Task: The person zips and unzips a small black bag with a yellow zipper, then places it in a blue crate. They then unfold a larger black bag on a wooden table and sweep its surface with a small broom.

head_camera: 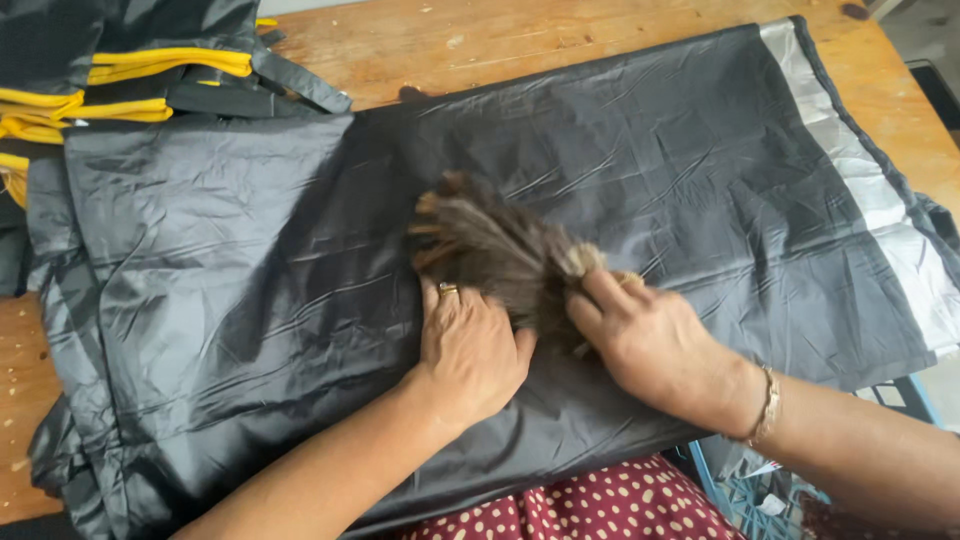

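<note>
Fingers [590,300] of the right hand [655,345] are clamping the pale bound end of a brown fibre bundle [495,250] lying on the dark fabric [250,280]; its long axis is running up-left from that grip. The left hand [470,350] is pressing flat just below the bundle, fingers together.

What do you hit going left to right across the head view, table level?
Black-and-yellow pile → black fabric → left hand → right hand, gripping the brown brush → grey stripe → bare wooden table.
</note>
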